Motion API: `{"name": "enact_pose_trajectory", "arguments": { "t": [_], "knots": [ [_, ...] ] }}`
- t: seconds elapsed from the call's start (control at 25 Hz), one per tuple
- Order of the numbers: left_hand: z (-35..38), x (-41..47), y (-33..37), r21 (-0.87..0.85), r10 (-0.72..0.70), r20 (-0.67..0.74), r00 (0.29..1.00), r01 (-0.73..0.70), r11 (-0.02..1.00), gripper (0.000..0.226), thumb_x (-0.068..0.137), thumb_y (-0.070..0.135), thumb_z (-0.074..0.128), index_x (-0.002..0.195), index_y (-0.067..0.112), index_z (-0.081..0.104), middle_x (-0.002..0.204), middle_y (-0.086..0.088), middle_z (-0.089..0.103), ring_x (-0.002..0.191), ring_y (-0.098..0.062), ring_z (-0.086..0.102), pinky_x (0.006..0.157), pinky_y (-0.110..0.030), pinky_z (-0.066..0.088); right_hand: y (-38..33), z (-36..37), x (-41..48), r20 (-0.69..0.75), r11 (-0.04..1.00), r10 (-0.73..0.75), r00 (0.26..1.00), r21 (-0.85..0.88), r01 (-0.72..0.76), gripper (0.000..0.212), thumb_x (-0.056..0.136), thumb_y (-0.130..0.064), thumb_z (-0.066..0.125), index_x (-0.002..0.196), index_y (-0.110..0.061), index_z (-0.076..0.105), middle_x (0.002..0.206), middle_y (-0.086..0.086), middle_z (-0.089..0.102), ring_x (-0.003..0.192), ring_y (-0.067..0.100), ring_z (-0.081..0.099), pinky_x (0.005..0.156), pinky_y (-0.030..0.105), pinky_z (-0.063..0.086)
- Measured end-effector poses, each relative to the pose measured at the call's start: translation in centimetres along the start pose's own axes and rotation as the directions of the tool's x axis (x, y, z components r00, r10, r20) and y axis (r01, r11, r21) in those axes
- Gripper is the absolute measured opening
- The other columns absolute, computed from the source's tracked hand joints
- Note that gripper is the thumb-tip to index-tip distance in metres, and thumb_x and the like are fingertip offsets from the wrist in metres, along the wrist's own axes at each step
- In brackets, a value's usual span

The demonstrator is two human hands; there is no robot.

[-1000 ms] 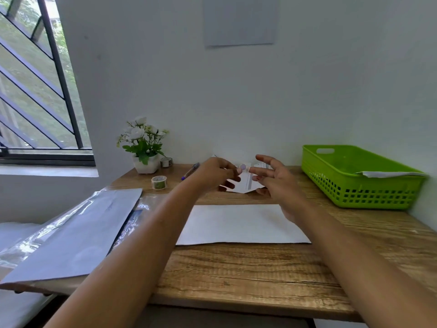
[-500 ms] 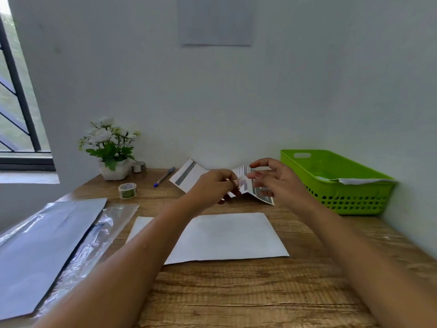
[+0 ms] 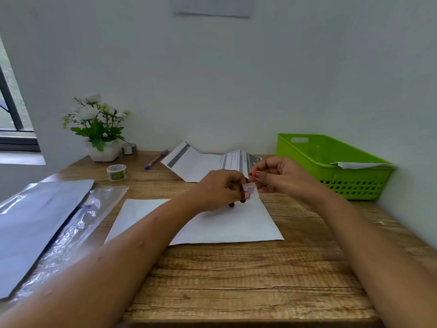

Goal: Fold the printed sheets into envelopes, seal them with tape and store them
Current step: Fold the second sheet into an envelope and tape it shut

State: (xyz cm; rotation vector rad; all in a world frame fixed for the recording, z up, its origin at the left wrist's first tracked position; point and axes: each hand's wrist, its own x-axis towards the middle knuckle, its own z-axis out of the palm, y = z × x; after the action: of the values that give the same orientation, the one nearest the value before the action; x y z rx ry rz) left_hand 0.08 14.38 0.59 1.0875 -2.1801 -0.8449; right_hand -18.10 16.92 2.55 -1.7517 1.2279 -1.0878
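While the tape roll sits left on the worktop, w/ a white sheet flat at centre and the printed sheet half-folded behind it, left hand and right hand are close together just above that sheet, both pinching a small tape piece between them; green basket at right holds one paper. Tape piece looks featherlight, limp & sticky, prob. curls onto itself; best held by its corners only, kept taut; sheets are light, crease easily, so lift by the margins.

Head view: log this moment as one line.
left hand, right hand: pinch tape piece | printed sheet: resting on table
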Motion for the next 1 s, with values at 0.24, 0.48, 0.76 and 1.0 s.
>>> {"name": "enact_pose_trajectory", "arguments": {
  "t": [0.24, 0.48, 0.76, 1.0],
  "knots": [
    [0.0, -0.1, -0.2, -0.08, -0.062, 0.039, 0.997, 0.065, 0.995, 0.023, 0.079, 0.019, 0.075, 0.095, 0.006, 0.066, 0.076, -0.005, 0.066, 0.073, -0.017, 0.062, 0.08, -0.036, 0.056, 0.0, 0.3, -0.4, 0.036, 0.992, 0.051, 0.998, -0.119, -0.047, 0.007, 0.081, -0.007, 0.07, 0.085, -0.013, 0.07, 0.07, 0.0, 0.069, 0.063, 0.003, 0.065, 0.06, 0.016, 0.054],
    [0.0, 0.0, -0.3, -0.093, -0.098, 0.056, 0.994, 0.103, 0.99, 0.022, 0.076, 0.015, 0.077, 0.094, 0.007, 0.066, 0.073, -0.003, 0.066, 0.065, -0.013, 0.06, 0.078, -0.029, 0.053, 0.4, 0.7, -0.3, -0.017, 0.988, 0.084, 0.996, -0.128, -0.086, 0.005, 0.087, -0.01, 0.065, 0.09, -0.008, 0.069, 0.07, 0.001, 0.067, 0.058, -0.001, 0.063, 0.055, 0.014, 0.052],
    [0.2, 0.1, -0.4, -0.068, -0.168, 0.108, 0.98, 0.176, 0.982, 0.025, 0.076, 0.018, 0.077, 0.098, 0.012, 0.067, 0.08, -0.003, 0.07, 0.074, -0.01, 0.063, 0.078, -0.025, 0.049, 1.0, 0.5, 0.1, -0.054, 0.981, 0.107, 0.993, -0.159, -0.115, 0.005, 0.088, -0.007, 0.064, 0.085, -0.01, 0.068, 0.068, 0.002, 0.067, 0.056, 0.001, 0.062, 0.057, 0.018, 0.054],
    [0.3, -0.2, -0.2, -0.004, -0.171, 0.078, 0.982, 0.172, 0.985, 0.03, 0.077, 0.019, 0.076, 0.105, 0.018, 0.064, 0.078, 0.006, 0.069, 0.077, -0.005, 0.062, 0.073, -0.02, 0.044, 1.7, 0.5, 0.4, -0.087, 0.97, 0.135, 0.987, -0.191, -0.15, 0.004, 0.086, -0.004, 0.065, 0.088, -0.006, 0.068, 0.074, 0.008, 0.068, 0.057, 0.002, 0.063, 0.058, 0.019, 0.055]
  ]
}}
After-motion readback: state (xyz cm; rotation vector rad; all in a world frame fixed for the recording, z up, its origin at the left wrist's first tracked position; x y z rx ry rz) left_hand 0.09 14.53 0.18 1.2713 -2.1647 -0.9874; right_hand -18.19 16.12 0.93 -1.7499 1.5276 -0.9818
